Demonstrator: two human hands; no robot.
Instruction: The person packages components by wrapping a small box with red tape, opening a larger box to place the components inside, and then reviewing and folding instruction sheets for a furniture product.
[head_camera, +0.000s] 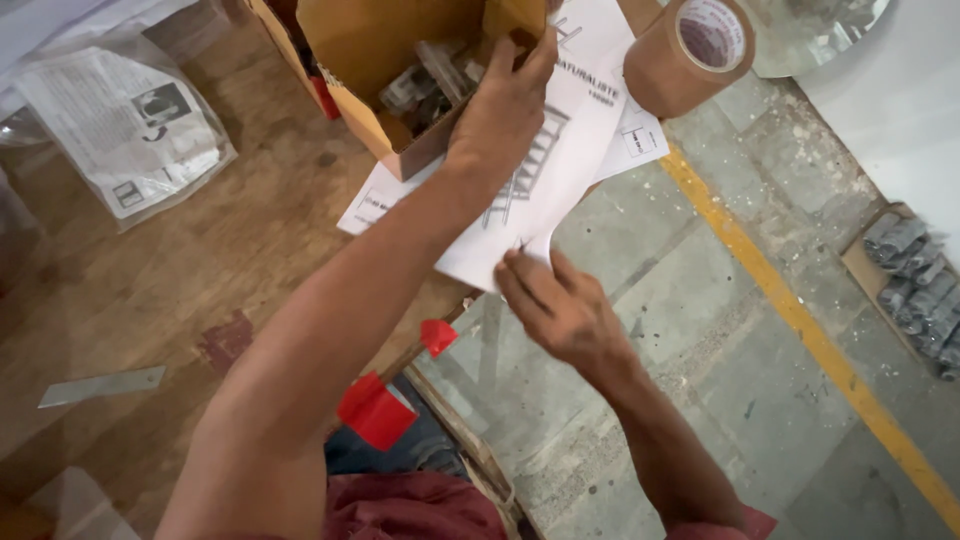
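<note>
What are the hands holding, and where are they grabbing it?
The right hand pinches the near corner of a white paper sheet. The left hand rests on the sheet beside the cardboard box.

Worn wooden workbench (200, 250) above a grey concrete floor (700, 330).
On it: cardboard box (370, 60) top centre, bagged leaflets (125, 125) upper left, tape roll (690, 55) upper right.

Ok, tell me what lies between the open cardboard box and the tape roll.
In the head view, white printed sheets span between cardboard box and tape roll.
</note>
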